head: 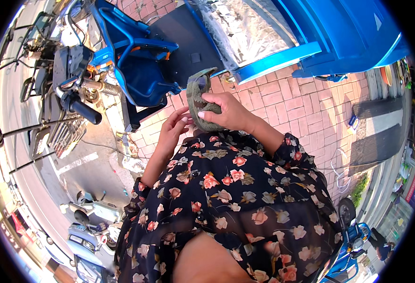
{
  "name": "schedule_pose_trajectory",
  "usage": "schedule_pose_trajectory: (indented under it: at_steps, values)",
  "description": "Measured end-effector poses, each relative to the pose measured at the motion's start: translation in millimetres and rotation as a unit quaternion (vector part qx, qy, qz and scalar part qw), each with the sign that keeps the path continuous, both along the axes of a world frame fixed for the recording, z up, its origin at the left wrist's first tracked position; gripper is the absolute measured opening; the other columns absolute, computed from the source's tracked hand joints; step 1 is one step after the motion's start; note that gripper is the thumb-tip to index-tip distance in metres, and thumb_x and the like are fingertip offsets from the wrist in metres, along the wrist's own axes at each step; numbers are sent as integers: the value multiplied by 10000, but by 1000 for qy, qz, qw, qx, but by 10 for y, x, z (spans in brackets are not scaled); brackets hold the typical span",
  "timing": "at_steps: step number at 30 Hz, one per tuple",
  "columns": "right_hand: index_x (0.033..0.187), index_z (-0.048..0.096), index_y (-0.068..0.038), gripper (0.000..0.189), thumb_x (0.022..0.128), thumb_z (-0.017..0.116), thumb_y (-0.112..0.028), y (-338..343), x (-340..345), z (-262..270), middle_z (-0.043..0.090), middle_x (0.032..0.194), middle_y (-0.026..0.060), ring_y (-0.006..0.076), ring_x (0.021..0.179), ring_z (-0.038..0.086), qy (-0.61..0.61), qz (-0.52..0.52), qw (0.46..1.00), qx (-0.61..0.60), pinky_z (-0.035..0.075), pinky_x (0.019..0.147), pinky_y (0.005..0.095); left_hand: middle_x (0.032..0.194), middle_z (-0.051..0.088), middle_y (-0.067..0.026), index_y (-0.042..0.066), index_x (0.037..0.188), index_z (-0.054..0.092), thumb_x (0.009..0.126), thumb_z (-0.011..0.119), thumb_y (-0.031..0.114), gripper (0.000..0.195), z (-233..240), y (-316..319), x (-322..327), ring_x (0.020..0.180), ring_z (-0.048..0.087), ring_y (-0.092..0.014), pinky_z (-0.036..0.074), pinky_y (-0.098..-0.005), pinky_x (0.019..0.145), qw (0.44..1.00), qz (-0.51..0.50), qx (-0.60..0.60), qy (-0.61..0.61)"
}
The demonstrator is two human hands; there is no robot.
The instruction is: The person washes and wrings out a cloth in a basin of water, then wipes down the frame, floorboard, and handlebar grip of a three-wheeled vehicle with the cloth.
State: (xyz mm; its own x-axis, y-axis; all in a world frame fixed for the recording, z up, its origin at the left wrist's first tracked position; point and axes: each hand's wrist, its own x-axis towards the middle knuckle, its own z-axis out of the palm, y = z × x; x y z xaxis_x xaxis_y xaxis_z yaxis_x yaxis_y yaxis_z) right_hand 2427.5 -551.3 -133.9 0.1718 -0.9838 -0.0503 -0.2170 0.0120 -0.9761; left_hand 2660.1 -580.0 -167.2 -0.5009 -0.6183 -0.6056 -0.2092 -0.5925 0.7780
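Note:
A folded green-grey fuzzy cloth (201, 92) is held up in front of my body. My right hand (230, 111) grips it, with the thumb and fingers pressed on its near face. My left hand (175, 129) is just left of the cloth, its fingers apart and loosely bent, with the fingertips close to the cloth's edge; whether they touch it I cannot tell. Beyond the cloth lies the dark floor panel (184, 39) of a blue three-wheeled vehicle.
A blue vehicle front frame (142, 81) and a handlebar with a black grip (85, 111) stand at the left. The cargo bed's blue edge (278, 62) is ahead, over brick paving (292, 106). Dark mats (373, 152) lie right; parked scooters (87, 237) stand lower left.

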Motion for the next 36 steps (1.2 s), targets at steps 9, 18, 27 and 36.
schedule_pose_trajectory:
  at_steps: [9,18,27,36]
  values:
    - [926,615,-39,284,829,645,-304,1018,-1447,-146,644,836,168,373,811,629,241,-79,966,50,490,727,463,1163,653,-66,-2,1332,534,993,534,112,358,-190,275,-1507,983,584,-97,470,-223,826,971,-225,-61,44]
    - [908,609,-55,221,834,690,-246,1602,-1947,-69,655,807,172,383,777,640,310,-174,931,87,502,673,469,1086,673,-84,27,1271,595,958,555,107,326,-158,189,-2151,928,628,-134,509,-276,821,924,-344,-159,46]
    - [929,610,-9,201,836,691,-168,2035,-1979,94,650,843,202,400,774,634,239,-327,888,220,482,630,432,1104,698,-107,73,1270,590,883,604,122,390,-90,222,-2768,1006,664,-191,519,-317,873,854,-486,-182,33]
    - [884,595,-10,249,824,704,-226,2024,-2045,423,602,747,177,386,716,602,283,-361,880,124,488,638,424,1300,594,-199,24,1327,537,849,635,204,521,91,310,-3251,1216,571,-315,447,-370,1024,798,-545,-225,124]
